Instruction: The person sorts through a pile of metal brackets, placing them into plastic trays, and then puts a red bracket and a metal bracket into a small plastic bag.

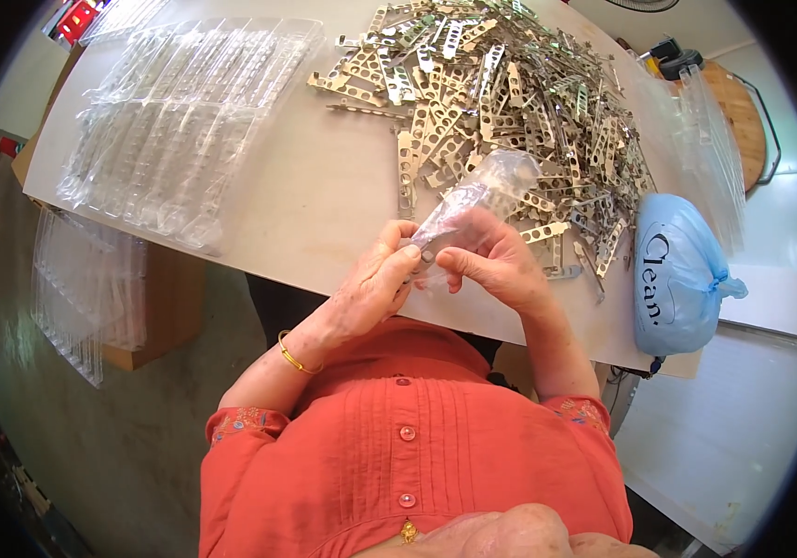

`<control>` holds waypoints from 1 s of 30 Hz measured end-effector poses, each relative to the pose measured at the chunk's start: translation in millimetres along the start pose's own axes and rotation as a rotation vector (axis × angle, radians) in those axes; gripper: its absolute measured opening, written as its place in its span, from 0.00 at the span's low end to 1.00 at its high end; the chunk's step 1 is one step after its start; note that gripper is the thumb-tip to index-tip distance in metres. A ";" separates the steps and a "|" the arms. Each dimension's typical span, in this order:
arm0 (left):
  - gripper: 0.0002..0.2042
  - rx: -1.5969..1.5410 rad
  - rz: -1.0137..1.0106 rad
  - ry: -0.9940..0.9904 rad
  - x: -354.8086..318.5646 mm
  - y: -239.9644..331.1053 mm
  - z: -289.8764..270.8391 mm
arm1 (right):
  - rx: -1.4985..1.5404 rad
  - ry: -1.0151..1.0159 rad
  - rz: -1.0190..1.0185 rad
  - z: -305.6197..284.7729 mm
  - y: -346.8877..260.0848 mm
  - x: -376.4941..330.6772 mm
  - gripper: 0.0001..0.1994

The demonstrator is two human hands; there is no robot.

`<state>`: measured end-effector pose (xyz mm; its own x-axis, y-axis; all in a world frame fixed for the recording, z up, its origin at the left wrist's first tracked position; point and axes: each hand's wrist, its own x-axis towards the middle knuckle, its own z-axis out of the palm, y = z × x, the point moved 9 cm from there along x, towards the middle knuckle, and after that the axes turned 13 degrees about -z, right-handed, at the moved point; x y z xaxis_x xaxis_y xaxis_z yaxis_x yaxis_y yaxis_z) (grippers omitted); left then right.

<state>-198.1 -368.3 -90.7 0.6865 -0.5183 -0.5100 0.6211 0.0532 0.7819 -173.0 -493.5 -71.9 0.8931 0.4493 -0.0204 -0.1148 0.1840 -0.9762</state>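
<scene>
Both hands meet over the table's near edge, around a small clear plastic bag (473,195). My left hand (375,284) is closed, thumb and fingers pinching the bag's near end. At that pinch shows a bit of metal with a hole, which looks like the end of a metal bracket (428,255); the bag and fingers hide the rest. My right hand (491,265) curls around the bag's right side, thumb bent toward the left hand. Just beyond the hands lies a big heap of loose metal brackets (519,102), flat strips with rows of holes.
Clear plastic trays (184,130) stand in rows at the table's left, with more clear trays (91,288) below beside a cardboard box (170,307). A tied blue plastic bag (682,279) sits at the right edge. Beyond it are clear plastic sheets (710,149) and a round wooden stool (738,121).
</scene>
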 end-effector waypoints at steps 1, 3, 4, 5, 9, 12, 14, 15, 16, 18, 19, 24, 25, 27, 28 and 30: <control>0.20 0.015 0.005 0.003 0.2 0.3 0.3 | 0.000 0.001 0.001 -1.1 0.8 -0.3 0.13; 0.20 0.024 0.003 0.013 -1.1 0.9 0.3 | -0.034 -0.032 0.044 0.2 5.7 -1.6 0.14; 0.20 0.033 0.001 0.023 -1.8 1.3 0.0 | -0.033 -0.033 0.045 1.8 5.5 -1.7 0.14; 0.20 0.033 0.001 0.023 -2.2 2.9 -0.8 | -0.005 -0.049 0.049 6.4 5.3 -1.6 0.14; 0.20 0.180 0.011 0.055 0.2 1.6 -1.6 | -0.018 -0.115 0.112 17.3 8.4 -1.3 0.15; 0.20 0.234 0.051 0.103 1.3 -1.6 -5.5 | -0.045 -0.149 0.112 16.7 3.7 -0.1 0.16; 0.20 0.232 0.023 0.097 2.3 -6.2 -6.9 | -0.047 -0.136 0.139 12.7 0.4 -0.1 0.17; 0.20 0.247 0.000 0.087 3.1 -8.9 -6.8 | -0.050 -0.123 0.167 10.7 1.0 -0.8 0.18; 0.20 0.263 -0.023 0.076 3.8 -11.4 -6.2 | -0.050 -0.123 0.167 11.4 1.0 -0.7 0.18; 0.21 0.270 0.016 0.088 4.0 -7.8 -3.4 | -0.019 -0.153 0.182 18.0 2.3 -1.6 0.22; 0.22 0.276 0.055 0.100 3.6 -4.1 -1.9 | -0.019 -0.152 0.182 19.8 1.8 -1.5 0.22; 0.22 0.130 0.113 0.065 -1.5 5.6 5.7 | -0.026 -0.174 0.194 31.5 -3.2 3.1 0.30; 0.22 -0.001 0.140 0.025 -3.0 7.5 6.8 | -0.025 -0.175 0.193 32.8 0.0 3.5 0.30; 0.20 0.031 0.098 0.052 -1.8 6.7 2.8 | 0.007 -0.195 0.174 36.0 5.8 3.3 0.31; 0.18 0.061 0.056 0.081 -0.7 4.2 -0.1 | 0.007 -0.194 0.173 35.5 5.4 2.8 0.31; 0.17 0.032 0.049 0.127 0.5 -3.0 -4.8 | -0.066 -0.171 0.209 30.0 9.7 1.9 0.30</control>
<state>-197.8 -364.5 -95.0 0.7596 -0.4031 -0.5104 0.5744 0.0478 0.8172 -185.4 -464.6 -74.9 0.7662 0.6132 -0.1919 -0.2555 0.0167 -0.9667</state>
